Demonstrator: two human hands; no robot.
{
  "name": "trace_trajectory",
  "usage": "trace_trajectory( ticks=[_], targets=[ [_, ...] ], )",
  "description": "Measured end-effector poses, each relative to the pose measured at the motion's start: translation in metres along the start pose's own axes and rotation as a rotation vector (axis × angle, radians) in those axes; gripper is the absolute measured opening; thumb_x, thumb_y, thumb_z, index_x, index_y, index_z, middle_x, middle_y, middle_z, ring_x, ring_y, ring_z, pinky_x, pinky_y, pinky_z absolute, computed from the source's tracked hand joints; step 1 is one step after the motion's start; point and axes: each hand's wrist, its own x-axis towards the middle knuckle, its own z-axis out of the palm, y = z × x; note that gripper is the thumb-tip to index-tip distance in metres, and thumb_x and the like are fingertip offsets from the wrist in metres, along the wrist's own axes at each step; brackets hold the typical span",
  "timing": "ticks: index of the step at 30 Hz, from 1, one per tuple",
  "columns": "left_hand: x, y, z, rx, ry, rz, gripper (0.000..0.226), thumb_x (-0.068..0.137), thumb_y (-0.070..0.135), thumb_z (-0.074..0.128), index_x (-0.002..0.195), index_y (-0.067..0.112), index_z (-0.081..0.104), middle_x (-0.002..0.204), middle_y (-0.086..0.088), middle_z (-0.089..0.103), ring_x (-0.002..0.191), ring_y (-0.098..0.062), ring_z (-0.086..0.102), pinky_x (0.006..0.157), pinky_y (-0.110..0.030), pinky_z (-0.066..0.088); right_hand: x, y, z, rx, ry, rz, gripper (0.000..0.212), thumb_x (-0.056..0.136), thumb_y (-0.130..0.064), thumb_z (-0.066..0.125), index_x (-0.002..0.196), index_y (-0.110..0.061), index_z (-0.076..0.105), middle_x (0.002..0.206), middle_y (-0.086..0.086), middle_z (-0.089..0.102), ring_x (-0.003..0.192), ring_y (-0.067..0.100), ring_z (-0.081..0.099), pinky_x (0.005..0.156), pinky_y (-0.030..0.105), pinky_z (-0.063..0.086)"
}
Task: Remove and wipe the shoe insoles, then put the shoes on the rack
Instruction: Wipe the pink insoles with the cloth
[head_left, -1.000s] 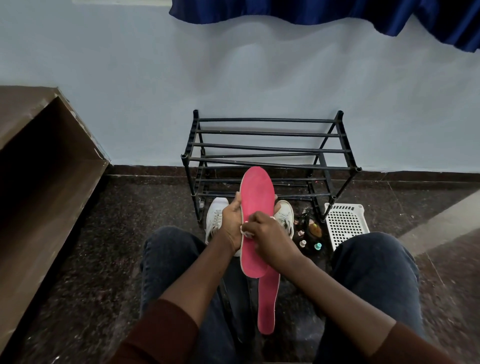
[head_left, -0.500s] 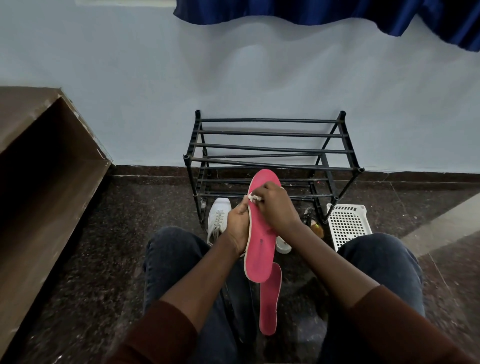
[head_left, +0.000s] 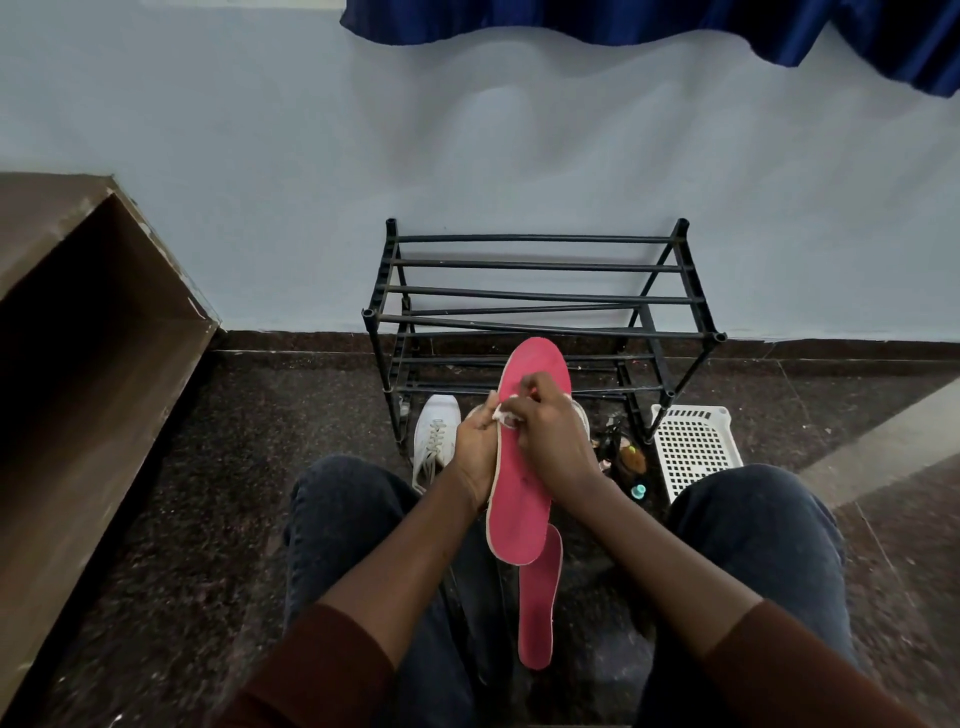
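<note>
1. Left hand (head_left: 475, 449): grip closed on the left edge of the upper pink insole (head_left: 522, 499), fingers curled behind it and thumb at the rim, holding it upright above the lap.
2. Right hand (head_left: 553, 434): grip narrow, fingertips pinching a small white wipe (head_left: 505, 415) against the insole's face near its left edge, just below the toe end.
3. Upper pink insole: flat, elongated, rounded at toe and heel, with a pale trimmed border; toe end points up toward the rack.
4. Second pink insole (head_left: 540, 608): same shape and colour, lying on the floor between the knees, its top partly covered by the held insole.
5. White shoe (head_left: 435, 428): laced, smooth upper, standing on the floor at the rack's front left leg; a second white shoe (head_left: 581, 415) shows only as a sliver behind the right hand.
6. Shoe rack (head_left: 540, 296): black tubular bars in tiers, standing against the pale wall on the dark speckled stone floor (head_left: 249, 467).
7. White perforated plastic basket (head_left: 693, 449): on the floor at the rack's front right leg, with small bottles (head_left: 631, 467) just beside it.
</note>
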Motion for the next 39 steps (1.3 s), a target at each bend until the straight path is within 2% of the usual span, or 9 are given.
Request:
trace_trajectory(
  ticks=[4, 9, 13, 18, 24, 29, 31, 35, 39],
  targets=[
    [0.001, 0.0, -0.002, 0.039, -0.004, -0.022, 0.045, 0.098, 0.041, 0.031, 0.108, 0.006, 0.058, 0.085, -0.011, 0.069, 0.078, -0.024, 0.068, 0.071, -0.03, 0.057, 0.023, 0.002, -0.001, -0.082, 0.071, 0.08, 0.018, 0.082, -0.003, 0.058, 0.089, -0.008, 0.073, 0.09, 0.01, 0.057, 0.087, 0.031, 0.049, 0.064, 0.029, 0.033],
    [-0.003, 0.002, 0.001, 0.064, 0.007, -0.009, 0.05, 0.095, 0.043, 0.033, 0.115, 0.004, 0.058, 0.102, -0.014, 0.062, 0.092, -0.026, 0.063, 0.085, -0.036, 0.05, 0.007, -0.003, 0.001, -0.02, 0.031, 0.146, 0.016, 0.082, -0.004, 0.058, 0.09, -0.003, 0.072, 0.088, 0.015, 0.06, 0.081, 0.032, 0.055, 0.063, 0.029, 0.035],
    [-0.002, 0.004, 0.0, 0.02, -0.033, -0.042, 0.058, 0.097, 0.044, 0.031, 0.099, 0.001, 0.069, 0.09, -0.016, 0.069, 0.079, -0.027, 0.069, 0.072, -0.033, 0.057, -0.019, -0.004, -0.002, 0.009, -0.025, 0.131, 0.025, 0.071, 0.006, 0.06, 0.088, -0.007, 0.074, 0.084, 0.013, 0.063, 0.078, 0.03, 0.056, 0.065, 0.029, 0.039],
    [-0.007, 0.003, 0.006, 0.02, 0.002, -0.086, 0.064, 0.095, 0.05, 0.03, 0.126, -0.002, 0.051, 0.121, -0.023, 0.057, 0.106, -0.032, 0.058, 0.096, -0.042, 0.044, -0.039, -0.002, -0.004, 0.059, -0.028, 0.042, 0.025, 0.064, 0.011, 0.063, 0.077, -0.007, 0.073, 0.071, 0.008, 0.061, 0.064, 0.028, 0.057, 0.053, 0.03, 0.042],
    [-0.005, 0.0, 0.003, 0.047, -0.048, -0.116, 0.064, 0.099, 0.043, 0.026, 0.086, 0.005, 0.076, 0.082, -0.013, 0.072, 0.072, -0.025, 0.07, 0.066, -0.031, 0.059, -0.003, 0.013, -0.003, -0.053, 0.019, 0.11, 0.024, 0.07, 0.008, 0.06, 0.084, -0.006, 0.072, 0.081, 0.011, 0.062, 0.078, 0.033, 0.055, 0.06, 0.035, 0.043],
    [-0.007, 0.004, 0.003, 0.032, -0.028, -0.021, 0.055, 0.084, 0.042, 0.047, 0.121, 0.002, 0.056, 0.096, -0.015, 0.066, 0.082, -0.028, 0.067, 0.075, -0.037, 0.057, 0.014, 0.011, 0.002, -0.061, 0.048, 0.185, 0.017, 0.082, -0.003, 0.059, 0.093, -0.005, 0.072, 0.091, 0.015, 0.063, 0.088, 0.033, 0.053, 0.072, 0.036, 0.042],
    [-0.007, 0.004, 0.003, 0.016, 0.007, -0.033, 0.051, 0.088, 0.042, 0.041, 0.107, 0.002, 0.066, 0.088, -0.014, 0.069, 0.078, -0.027, 0.069, 0.07, -0.033, 0.059, 0.005, 0.004, 0.004, -0.027, 0.049, 0.159, 0.015, 0.078, 0.001, 0.06, 0.087, -0.002, 0.072, 0.085, 0.016, 0.063, 0.081, 0.034, 0.055, 0.069, 0.038, 0.044],
    [-0.008, 0.009, 0.004, 0.031, -0.036, -0.023, 0.07, 0.101, 0.04, 0.024, 0.071, 0.004, 0.077, 0.073, -0.015, 0.071, 0.064, -0.024, 0.07, 0.057, -0.028, 0.058, -0.019, -0.003, 0.0, 0.004, -0.025, 0.117, 0.022, 0.07, 0.006, 0.058, 0.085, -0.002, 0.072, 0.083, 0.015, 0.064, 0.078, 0.032, 0.056, 0.066, 0.036, 0.043],
    [-0.009, 0.011, 0.013, 0.013, -0.049, -0.001, 0.074, 0.102, 0.038, 0.023, 0.064, 0.002, 0.076, 0.071, -0.016, 0.071, 0.063, -0.024, 0.07, 0.06, -0.03, 0.057, -0.038, -0.006, -0.01, 0.001, -0.041, 0.035, 0.021, 0.063, 0.003, 0.058, 0.075, -0.006, 0.072, 0.073, 0.01, 0.063, 0.069, 0.032, 0.059, 0.053, 0.032, 0.044]
  ],
)
